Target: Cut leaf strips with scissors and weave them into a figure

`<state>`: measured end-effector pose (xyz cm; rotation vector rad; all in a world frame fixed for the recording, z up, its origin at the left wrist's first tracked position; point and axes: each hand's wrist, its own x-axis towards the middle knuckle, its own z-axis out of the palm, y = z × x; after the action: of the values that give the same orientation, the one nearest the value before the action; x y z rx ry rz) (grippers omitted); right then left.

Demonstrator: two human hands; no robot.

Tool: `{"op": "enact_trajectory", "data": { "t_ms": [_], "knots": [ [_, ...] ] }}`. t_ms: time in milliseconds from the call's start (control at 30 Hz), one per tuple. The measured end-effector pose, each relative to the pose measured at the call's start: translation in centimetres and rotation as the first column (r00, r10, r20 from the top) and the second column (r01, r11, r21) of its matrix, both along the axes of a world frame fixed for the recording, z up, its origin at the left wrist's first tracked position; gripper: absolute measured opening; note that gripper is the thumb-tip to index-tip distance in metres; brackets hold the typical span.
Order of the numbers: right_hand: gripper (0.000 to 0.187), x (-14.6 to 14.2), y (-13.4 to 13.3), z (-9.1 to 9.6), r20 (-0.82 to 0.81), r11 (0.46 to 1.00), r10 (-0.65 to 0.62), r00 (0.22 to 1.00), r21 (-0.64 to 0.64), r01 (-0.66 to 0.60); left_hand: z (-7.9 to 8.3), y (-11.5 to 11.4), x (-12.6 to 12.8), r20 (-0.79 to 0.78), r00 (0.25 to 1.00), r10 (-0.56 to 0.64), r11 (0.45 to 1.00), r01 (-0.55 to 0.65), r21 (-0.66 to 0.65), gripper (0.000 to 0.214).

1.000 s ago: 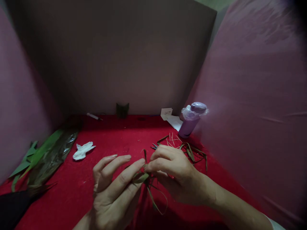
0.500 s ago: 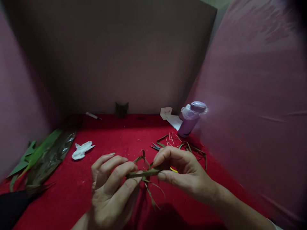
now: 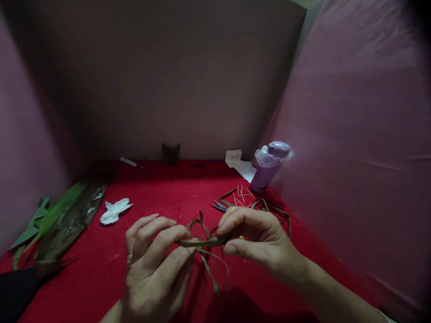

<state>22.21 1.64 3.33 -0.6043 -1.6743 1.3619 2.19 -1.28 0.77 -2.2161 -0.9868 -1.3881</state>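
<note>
Between my two hands stretches a folded leaf piece (image 3: 210, 242), dull green, with narrow curling strips hanging below it and looping behind. My left hand (image 3: 158, 260) pinches its left end between thumb and fingers. The right end is gripped by my right hand (image 3: 262, 240), thumb below and fingertips above. Just behind my right hand lie scissors (image 3: 219, 206), their blades showing and most of the handles hidden; a bit of yellow peeks out under the fingers. Loose leaf strips (image 3: 274, 210) and several toothpicks (image 3: 241, 194) rest beyond that hand.
A purple bottle (image 3: 265, 177) with plastic wrap stands at the back right, near white papers (image 3: 245, 170). Crumpled white tissue (image 3: 115, 211) lies left, with long leaves (image 3: 60, 206) along the left wall. A syringe (image 3: 129, 162) and a dark green folded piece (image 3: 171, 153) are at the back.
Both hands keep their hold and have drifted slightly apart, the right a little rightward. The leaf piece looks somewhat more stretched, and the hanging strips have shifted.
</note>
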Motion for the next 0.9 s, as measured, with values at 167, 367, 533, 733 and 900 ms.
{"op": "enact_trajectory", "data": {
  "t_ms": [167, 367, 533, 733, 900],
  "knots": [
    [0.01, 0.04, -0.1, 0.18, 0.039, 0.999, -0.025, 0.999, -0.02, 0.026, -0.16, -0.09, -0.41, -0.024, 1.0, 0.005, 1.0, -0.005, -0.002, 0.022],
    [0.01, 0.23, -0.52, 0.41, 0.094, 0.997, -0.046, 0.994, 0.07, 0.039, -0.15, 0.06, -0.48, -0.004, 0.999, 0.031, 1.0, -0.031, -0.001, 0.021],
    [0.011, 0.15, -0.58, 0.26, 0.048, 0.997, -0.035, 0.998, 0.068, 0.032, -0.33, 0.31, -0.41, 0.013, 0.997, 0.076, 0.997, -0.076, -0.021, 0.021],
    [0.01, -0.06, -0.24, -0.09, -0.075, 0.999, 0.017, 0.997, 0.032, -0.015, -0.4, 0.2, -0.38, 0.03, 0.994, 0.106, 0.994, -0.105, -0.015, 0.018],
    [0.01, -0.36, 0.07, -0.51, -0.138, 0.998, 0.05, 0.989, 0.033, -0.046, -0.39, 0.29, -0.19, 0.047, 0.991, 0.127, 0.991, -0.125, -0.044, 0.018]
  ]
}}
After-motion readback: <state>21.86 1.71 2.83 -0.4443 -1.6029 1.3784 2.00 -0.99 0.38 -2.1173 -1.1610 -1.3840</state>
